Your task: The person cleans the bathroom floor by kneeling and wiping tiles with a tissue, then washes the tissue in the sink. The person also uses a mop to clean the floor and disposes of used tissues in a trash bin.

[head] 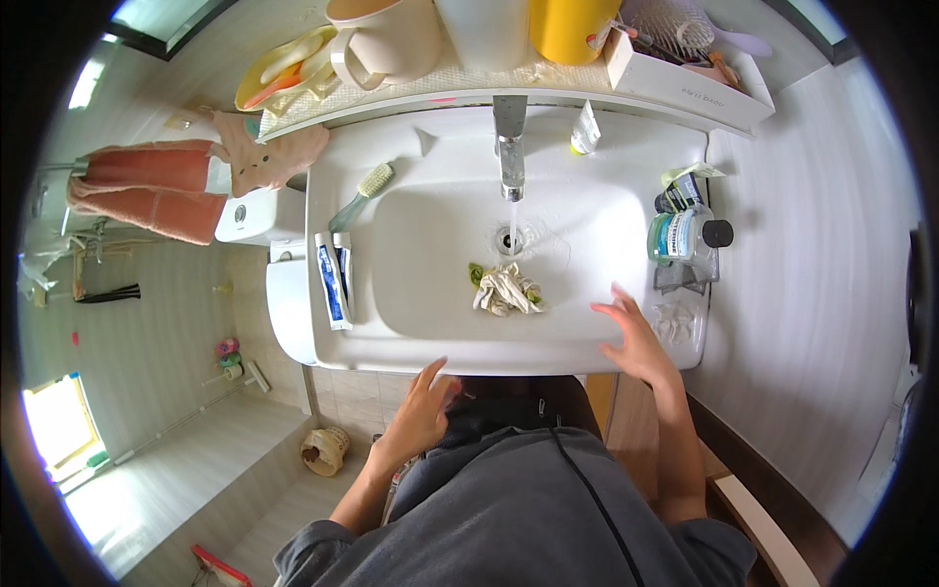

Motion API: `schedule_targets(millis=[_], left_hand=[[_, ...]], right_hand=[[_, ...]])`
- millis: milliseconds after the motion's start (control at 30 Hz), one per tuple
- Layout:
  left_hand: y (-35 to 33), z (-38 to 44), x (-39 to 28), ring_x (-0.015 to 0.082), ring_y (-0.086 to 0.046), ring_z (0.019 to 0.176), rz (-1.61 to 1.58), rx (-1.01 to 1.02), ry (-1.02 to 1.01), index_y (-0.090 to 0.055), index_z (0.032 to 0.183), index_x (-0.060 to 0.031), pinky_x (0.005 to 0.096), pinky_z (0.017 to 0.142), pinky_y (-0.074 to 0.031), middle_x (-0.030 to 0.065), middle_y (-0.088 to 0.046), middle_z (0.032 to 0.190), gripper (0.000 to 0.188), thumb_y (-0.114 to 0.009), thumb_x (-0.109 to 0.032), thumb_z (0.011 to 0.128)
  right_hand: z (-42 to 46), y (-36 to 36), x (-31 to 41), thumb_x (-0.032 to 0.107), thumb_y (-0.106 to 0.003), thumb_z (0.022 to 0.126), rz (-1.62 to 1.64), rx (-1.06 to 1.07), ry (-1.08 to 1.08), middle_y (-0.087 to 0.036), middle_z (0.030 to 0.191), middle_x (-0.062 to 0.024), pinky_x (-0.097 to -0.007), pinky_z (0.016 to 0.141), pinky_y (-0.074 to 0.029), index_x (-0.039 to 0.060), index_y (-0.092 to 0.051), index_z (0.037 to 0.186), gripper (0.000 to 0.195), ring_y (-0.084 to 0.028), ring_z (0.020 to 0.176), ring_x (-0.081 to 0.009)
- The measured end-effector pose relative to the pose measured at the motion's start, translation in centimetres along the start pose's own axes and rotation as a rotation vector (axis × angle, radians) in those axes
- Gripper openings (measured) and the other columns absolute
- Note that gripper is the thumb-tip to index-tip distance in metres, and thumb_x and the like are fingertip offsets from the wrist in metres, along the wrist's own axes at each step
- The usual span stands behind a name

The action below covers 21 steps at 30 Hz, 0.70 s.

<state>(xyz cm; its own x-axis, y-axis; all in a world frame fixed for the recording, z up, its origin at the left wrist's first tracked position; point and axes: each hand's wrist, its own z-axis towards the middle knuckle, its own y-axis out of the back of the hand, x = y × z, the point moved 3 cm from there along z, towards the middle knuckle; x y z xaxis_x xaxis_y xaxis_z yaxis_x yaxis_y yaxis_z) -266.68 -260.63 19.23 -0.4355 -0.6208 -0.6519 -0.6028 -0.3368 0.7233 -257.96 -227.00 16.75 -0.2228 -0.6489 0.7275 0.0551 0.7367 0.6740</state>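
Below the sink's front edge, close to my body, my left hand (422, 412) is empty with its fingers apart. My right hand (632, 336) hovers over the front right part of the white sink (425, 286), fingers spread, holding nothing. A crumpled off-white cloth with green parts (506, 289) lies wet in the basin, just in front of the drain (508, 239). Water runs from the chrome faucet (511, 161) onto the drain. Neither hand touches the cloth.
On the left rim lie a scrub brush (363, 194) and toothpaste tubes (334, 282). The right rim holds a mouthwash bottle (675, 236), a small tube and crumpled plastic (673, 323). A white tube (586, 130) stands behind. The shelf above carries a beige mug (396, 40) and a white box (686, 88).
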Motion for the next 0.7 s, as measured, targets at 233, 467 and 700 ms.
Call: schedule_targets(millis=[233,467,700], left_hand=[[-11.2,-17.3,9.6,0.0333,-0.048,0.123,-0.553,0.524,1.379,-0.039,0.134,0.0014,0.0418,0.091,-0.046,0.0272,-0.048,0.131,0.053,-0.042,-0.035,0.096],[-1.0,-13.5,1.9,0.0331,-0.058,0.106,-0.283,0.341,0.769,-0.059,0.114,-0.0031,0.0386,0.082,-0.051,0.0233,-0.053,0.126,0.030,-0.055,-0.019,0.089],[17.0,-3.3,-18.6,0.0258,-0.055,0.085,-1.199,0.509,-1.024,-0.063,0.084,-0.0038,0.0402,0.071,-0.043,0.0088,-0.063,0.088,0.030,-0.054,-0.030,0.094]], right_hand=[[-15.2,-2.9,-6.9,0.030,-0.047,0.096,0.313,0.719,-0.952,-0.064,0.080,-0.0117,-0.0318,0.061,-0.053,-0.0027,-0.062,0.097,0.036,-0.065,0.076,-0.0177],[-18.3,-3.6,-6.3,0.021,-0.052,0.089,0.267,0.920,-0.804,-0.067,0.087,-0.0143,-0.0338,0.067,-0.053,-0.0041,-0.063,0.099,0.029,-0.066,0.080,-0.0232],[-15.2,0.5,-4.7,0.020,-0.061,0.085,-0.009,0.500,-0.473,-0.065,0.078,-0.0144,-0.0350,0.066,-0.050,-0.0007,-0.064,0.088,0.021,-0.064,0.072,-0.0229]])
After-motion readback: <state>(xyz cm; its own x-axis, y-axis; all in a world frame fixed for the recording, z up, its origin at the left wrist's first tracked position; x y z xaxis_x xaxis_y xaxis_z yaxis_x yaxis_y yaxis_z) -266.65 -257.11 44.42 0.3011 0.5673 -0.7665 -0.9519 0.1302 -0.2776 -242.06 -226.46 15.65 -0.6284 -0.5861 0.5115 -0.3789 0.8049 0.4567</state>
